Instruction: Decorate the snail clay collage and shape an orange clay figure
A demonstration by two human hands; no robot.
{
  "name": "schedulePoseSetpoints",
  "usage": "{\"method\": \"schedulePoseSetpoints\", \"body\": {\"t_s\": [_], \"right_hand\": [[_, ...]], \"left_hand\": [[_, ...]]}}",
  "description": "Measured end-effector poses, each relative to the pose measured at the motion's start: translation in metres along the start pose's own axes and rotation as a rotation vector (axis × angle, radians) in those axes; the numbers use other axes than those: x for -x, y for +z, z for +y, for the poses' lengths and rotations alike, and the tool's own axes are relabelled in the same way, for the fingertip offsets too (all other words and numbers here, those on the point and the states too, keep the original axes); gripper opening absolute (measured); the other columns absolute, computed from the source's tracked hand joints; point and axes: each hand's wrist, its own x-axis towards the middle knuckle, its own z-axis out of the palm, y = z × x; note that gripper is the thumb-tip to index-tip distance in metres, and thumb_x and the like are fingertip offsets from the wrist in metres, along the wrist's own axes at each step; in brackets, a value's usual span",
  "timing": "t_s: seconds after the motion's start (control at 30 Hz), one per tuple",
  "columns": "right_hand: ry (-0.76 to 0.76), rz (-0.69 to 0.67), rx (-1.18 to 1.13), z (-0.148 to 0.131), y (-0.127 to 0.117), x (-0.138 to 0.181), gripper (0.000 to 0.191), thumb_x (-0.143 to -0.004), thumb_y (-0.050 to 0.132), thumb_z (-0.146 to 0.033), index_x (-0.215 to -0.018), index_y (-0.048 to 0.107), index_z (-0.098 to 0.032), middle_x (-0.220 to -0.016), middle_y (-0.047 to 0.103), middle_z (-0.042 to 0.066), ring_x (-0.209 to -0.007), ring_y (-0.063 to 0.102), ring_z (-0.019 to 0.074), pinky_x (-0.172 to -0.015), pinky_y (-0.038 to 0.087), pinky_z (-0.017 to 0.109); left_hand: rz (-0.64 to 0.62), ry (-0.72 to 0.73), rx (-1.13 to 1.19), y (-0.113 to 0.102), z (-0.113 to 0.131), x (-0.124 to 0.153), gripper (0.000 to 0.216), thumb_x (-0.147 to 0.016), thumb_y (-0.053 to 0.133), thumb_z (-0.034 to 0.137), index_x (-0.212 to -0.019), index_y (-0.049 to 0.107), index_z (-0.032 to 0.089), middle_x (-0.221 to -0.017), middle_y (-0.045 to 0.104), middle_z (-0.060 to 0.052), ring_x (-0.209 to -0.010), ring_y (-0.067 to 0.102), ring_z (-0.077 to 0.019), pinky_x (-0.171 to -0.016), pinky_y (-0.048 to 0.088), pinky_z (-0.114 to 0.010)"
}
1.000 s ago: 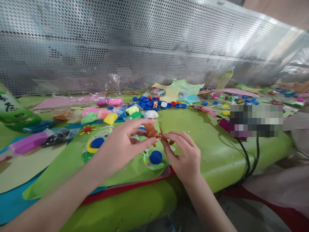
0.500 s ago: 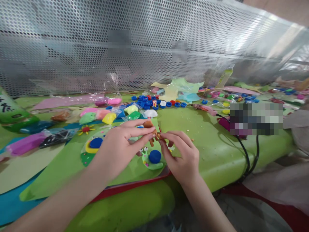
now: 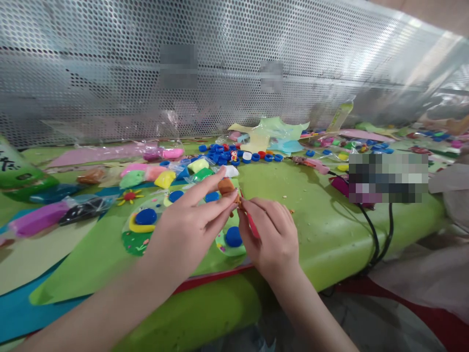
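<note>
A lump of brown modelling clay (image 3: 226,186) is pinched in the fingers of my left hand (image 3: 190,215). My right hand (image 3: 273,232) meets it there, with thumb and fingertips closed on the clay's lower end. Below both hands lies a green sheet (image 3: 110,259) bearing clay pictures. One has a blue bottle cap (image 3: 234,236) on a pale green clay snail, partly covered by my hands. Another blue cap (image 3: 145,216) sits over a yellow clay band at the left. A red and yellow clay sun (image 3: 129,196) is beside it.
Bags of coloured clay (image 3: 165,179) and a heap of blue caps (image 3: 222,155) lie behind my hands. A green bottle (image 3: 22,168) stands at the left. Black cables (image 3: 373,234) hang over the table edge at the right, below a pink tool (image 3: 317,165). A perforated metal panel (image 3: 234,54) rises behind.
My left index finger has lifted off the brown clay and points up. My right hand has shifted slightly left and covers more of the snail. The brown clay has turned a little.
</note>
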Motion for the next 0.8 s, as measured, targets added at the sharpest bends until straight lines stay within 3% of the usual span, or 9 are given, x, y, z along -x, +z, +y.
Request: {"method": "schedulePoseSetpoints", "body": {"t_s": [0.13,0.27,0.57,0.8], "right_hand": [[0.003,0.017,-0.028,0.0001,0.0005,0.0010,0.017,-0.079,0.057,-0.011,-0.096,0.061,-0.014,-0.087,0.067,0.010,-0.075,0.061,0.0188,-0.067,0.049,0.033],[0.103,0.073,-0.146,0.0017,0.0018,-0.0003,0.016,-0.078,0.061,-0.013,-0.094,0.062,-0.015,-0.086,0.067,0.008,-0.076,0.063,0.0170,-0.067,0.052,0.031],[0.123,0.216,-0.238,-0.0003,-0.0004,-0.0038,0.019,-0.073,0.064,-0.004,-0.087,0.062,-0.015,-0.077,0.068,0.004,-0.064,0.061,0.0112,-0.061,0.052,0.025],[0.038,0.238,-0.079,0.0009,-0.0015,-0.0007,0.020,-0.070,0.068,-0.007,-0.087,0.063,-0.016,-0.075,0.068,0.004,-0.063,0.060,0.0137,-0.057,0.048,0.027]], "left_hand": [[0.010,0.011,-0.039,-0.0006,0.0013,0.0017,0.023,-0.087,0.049,0.027,-0.102,0.067,0.026,-0.129,0.054,-0.002,-0.073,0.068,-0.0120,-0.071,0.056,-0.024],[0.093,0.067,-0.027,-0.0001,0.0001,0.0007,0.022,-0.086,0.052,0.024,-0.102,0.067,0.025,-0.129,0.054,-0.004,-0.064,0.066,-0.0087,-0.071,0.056,-0.024],[0.194,0.189,-0.044,0.0030,0.0012,0.0009,0.019,-0.083,0.057,0.018,-0.100,0.067,0.018,-0.121,0.059,-0.010,-0.084,0.067,-0.0177,-0.069,0.057,-0.026],[0.241,0.216,-0.031,0.0015,0.0046,-0.0013,0.017,-0.081,0.059,0.016,-0.097,0.065,0.016,-0.115,0.063,-0.009,-0.088,0.066,-0.0173,-0.077,0.057,-0.027]]}}
